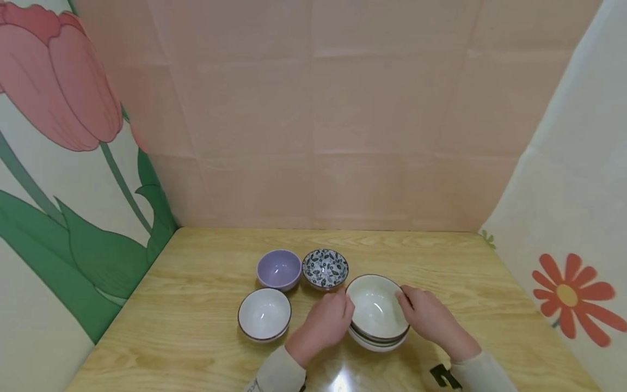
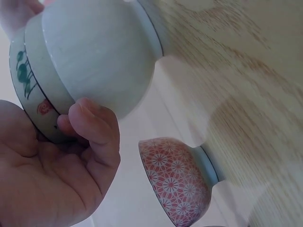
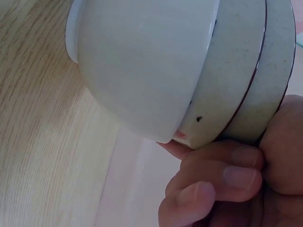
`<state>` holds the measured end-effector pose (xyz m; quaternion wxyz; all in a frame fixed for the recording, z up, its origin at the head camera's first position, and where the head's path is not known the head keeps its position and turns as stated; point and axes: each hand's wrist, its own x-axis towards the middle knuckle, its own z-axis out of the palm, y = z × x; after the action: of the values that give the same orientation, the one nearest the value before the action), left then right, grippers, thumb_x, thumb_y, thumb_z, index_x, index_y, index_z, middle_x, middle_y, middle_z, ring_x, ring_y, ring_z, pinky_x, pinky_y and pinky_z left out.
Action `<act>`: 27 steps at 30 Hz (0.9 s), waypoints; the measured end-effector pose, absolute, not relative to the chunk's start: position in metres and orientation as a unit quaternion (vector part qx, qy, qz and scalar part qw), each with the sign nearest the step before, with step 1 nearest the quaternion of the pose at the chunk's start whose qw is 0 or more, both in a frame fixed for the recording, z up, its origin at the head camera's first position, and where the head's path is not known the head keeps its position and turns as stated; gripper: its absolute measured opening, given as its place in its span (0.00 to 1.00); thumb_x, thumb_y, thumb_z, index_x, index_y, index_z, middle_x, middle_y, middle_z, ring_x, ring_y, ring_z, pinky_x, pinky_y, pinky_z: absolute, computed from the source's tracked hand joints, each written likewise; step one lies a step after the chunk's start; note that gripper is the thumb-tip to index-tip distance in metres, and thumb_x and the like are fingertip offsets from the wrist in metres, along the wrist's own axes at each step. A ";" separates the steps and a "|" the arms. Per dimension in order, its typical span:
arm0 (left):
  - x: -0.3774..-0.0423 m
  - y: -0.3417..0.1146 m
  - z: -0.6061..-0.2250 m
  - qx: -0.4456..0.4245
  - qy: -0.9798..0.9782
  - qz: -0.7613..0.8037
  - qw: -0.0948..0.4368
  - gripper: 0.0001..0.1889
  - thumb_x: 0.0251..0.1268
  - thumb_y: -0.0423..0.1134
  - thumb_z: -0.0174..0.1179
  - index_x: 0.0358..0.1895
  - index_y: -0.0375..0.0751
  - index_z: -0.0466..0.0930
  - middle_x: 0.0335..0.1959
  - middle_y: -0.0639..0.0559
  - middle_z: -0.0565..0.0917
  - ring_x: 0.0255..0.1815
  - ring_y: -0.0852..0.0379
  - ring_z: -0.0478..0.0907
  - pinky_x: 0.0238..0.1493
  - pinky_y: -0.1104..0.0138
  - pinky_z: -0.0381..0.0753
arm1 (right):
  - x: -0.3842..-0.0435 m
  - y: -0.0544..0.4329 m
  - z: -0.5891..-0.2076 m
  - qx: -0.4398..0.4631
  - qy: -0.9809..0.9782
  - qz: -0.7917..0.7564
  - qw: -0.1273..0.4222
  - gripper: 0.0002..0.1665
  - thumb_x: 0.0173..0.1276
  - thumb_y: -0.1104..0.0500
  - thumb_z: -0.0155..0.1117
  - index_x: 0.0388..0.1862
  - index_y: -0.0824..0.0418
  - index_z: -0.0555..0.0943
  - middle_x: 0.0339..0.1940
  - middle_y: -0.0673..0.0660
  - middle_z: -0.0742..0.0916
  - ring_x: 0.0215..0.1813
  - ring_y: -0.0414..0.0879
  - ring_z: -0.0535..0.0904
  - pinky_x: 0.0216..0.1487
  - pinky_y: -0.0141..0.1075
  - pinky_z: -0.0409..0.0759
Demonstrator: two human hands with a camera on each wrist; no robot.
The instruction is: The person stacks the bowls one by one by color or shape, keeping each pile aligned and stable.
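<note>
Nested bowls stand in a stack (image 1: pixel 376 307), a cream bowl with a dark rim on top and a plain white bowl (image 3: pixel 137 66) lowest. My left hand (image 1: pixel 327 320) grips the stack's left side near the rim; in the left wrist view its curled fingers (image 2: pixel 92 125) lie against the outside, by a painted flower and leaves. On the opposite side my right hand (image 1: pixel 430 316) holds the rim, thumb over the edge and fingers bent beneath it. Whether the lowest bowl's foot touches the table is hard to tell.
Left of the stack stand a white bowl (image 1: pixel 264 314) with a dark rim, a purple bowl (image 1: pixel 279 270) and a bowl with a dark leafy pattern inside (image 1: pixel 325 269). A red flower-patterned bowl (image 2: pixel 177 182) shows in the left wrist view. The wooden table (image 1: pixel 186 305) meets a pink cloth backdrop.
</note>
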<state>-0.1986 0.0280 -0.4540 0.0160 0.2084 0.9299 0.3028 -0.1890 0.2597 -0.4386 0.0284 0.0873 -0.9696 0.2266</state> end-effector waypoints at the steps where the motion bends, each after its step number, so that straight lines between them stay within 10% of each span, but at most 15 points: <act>1: -0.199 0.028 -0.454 0.210 0.930 0.300 0.016 0.22 0.80 0.43 0.37 0.55 0.30 0.77 0.43 0.40 0.85 0.45 0.44 0.85 0.45 0.56 0.85 | -0.189 0.260 -0.439 0.088 -0.969 0.228 0.027 0.17 0.77 0.58 0.54 0.48 0.72 0.81 0.40 0.64 0.88 0.41 0.55 0.84 0.43 0.54 0.82; 27: -0.209 0.025 -0.461 0.242 0.928 0.285 0.002 0.19 0.79 0.43 0.37 0.48 0.35 0.78 0.36 0.45 0.84 0.43 0.50 0.84 0.44 0.59 0.85 | -0.187 0.257 -0.438 0.070 -0.971 0.228 0.016 0.18 0.76 0.59 0.52 0.50 0.73 0.80 0.43 0.66 0.87 0.45 0.58 0.85 0.43 0.56 0.82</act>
<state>-0.2090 0.0254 -0.4609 0.0015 0.2417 0.9277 0.2846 -0.1871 0.2569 -0.4384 0.0159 0.0698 -0.9711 0.2277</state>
